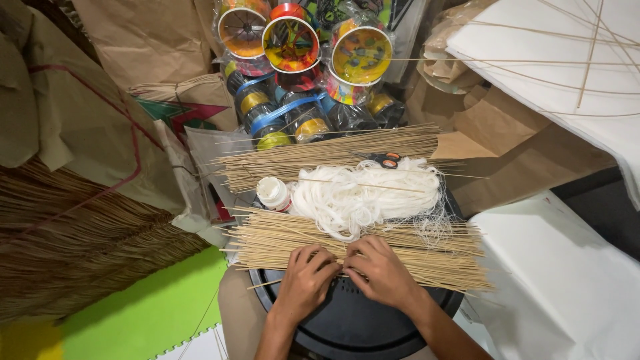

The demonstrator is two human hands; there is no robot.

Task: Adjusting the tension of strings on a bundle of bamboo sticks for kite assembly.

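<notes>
— Sticks [373,257]: what do they look like, the ones under the hands?
— Thin, pale tan, straight, a loose flat bundle lying crosswise on a round black stool top [347,327], just this side of a heap of white string [363,193].
— And the hands?
— Left hand [305,279] and right hand [381,270] both rest on that bundle, fingertips curled and nearly meeting, pinching at a stick or two; I can't tell how many.
— Count things for me.
— Two bundles: a second stick bundle [327,157] lies beyond the string. One white bottle [274,193], one pair of scissors [385,159], three bright round spools [291,43] on top at the back.
</notes>
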